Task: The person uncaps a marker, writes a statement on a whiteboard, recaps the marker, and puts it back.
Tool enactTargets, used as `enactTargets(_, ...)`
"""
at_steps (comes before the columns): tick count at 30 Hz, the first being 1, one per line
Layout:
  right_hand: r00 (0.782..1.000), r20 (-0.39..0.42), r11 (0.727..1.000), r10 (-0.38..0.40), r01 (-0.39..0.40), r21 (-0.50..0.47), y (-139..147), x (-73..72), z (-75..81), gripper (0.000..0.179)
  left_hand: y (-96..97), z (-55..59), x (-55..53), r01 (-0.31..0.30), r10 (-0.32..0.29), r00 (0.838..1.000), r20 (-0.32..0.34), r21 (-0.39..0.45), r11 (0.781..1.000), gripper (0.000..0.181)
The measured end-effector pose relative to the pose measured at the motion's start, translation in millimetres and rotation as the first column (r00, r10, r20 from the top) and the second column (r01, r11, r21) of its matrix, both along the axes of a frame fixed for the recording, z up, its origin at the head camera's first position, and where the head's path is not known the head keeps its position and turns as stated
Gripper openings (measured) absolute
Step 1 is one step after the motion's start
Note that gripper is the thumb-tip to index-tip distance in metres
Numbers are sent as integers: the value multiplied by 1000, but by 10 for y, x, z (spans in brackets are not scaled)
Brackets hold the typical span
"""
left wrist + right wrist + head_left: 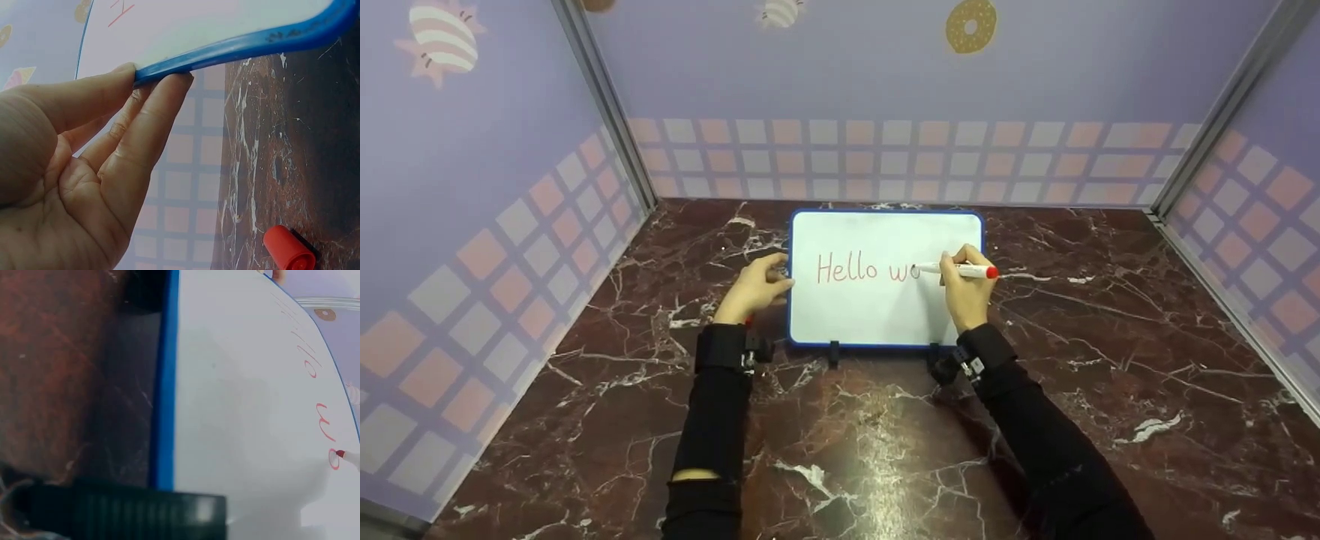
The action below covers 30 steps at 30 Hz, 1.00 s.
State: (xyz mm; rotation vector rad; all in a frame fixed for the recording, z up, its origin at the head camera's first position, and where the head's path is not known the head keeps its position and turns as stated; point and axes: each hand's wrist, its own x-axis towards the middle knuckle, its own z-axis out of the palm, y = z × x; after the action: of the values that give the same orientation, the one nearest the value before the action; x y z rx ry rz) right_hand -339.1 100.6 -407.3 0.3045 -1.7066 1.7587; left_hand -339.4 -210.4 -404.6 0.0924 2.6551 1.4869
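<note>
A whiteboard [870, 315] with a blue frame stands on the table, reading "Hello wo" in red. My right hand [969, 289] grips a white marker [971, 271] with a red end, its tip at the letter "o". In the right wrist view the red marker tip [340, 453] meets that "o"; the right hand itself is out of that view. At the board's left edge, my left hand [755, 286] pinches the blue frame [214, 55] between thumb and fingers, as the left wrist view shows.
A red marker cap [288, 248] lies on the marbled table [840, 450] near my left wrist. Black feet [834, 354] hold up the board's lower edge. Patterned walls [885, 82] enclose the table at the back and both sides.
</note>
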Motion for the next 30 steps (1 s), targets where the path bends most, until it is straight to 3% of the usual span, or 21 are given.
enactTargets(11,1000,-1,997,-7,7,-75,128,-50,-35,29,6,10,-7,1,-1,1000,-6,-12,1000,54)
enactTargets(21,1000,1,998,3,-2,-56,142,-67,-33,28,8,-1,-11,-8,7,1000,-16,-22,1000,53)
enactTargets(30,1000,13,999,13,-12,-43,208,13,-54,27,6,2,-13,-9,9,1000,-4,-26,1000,55)
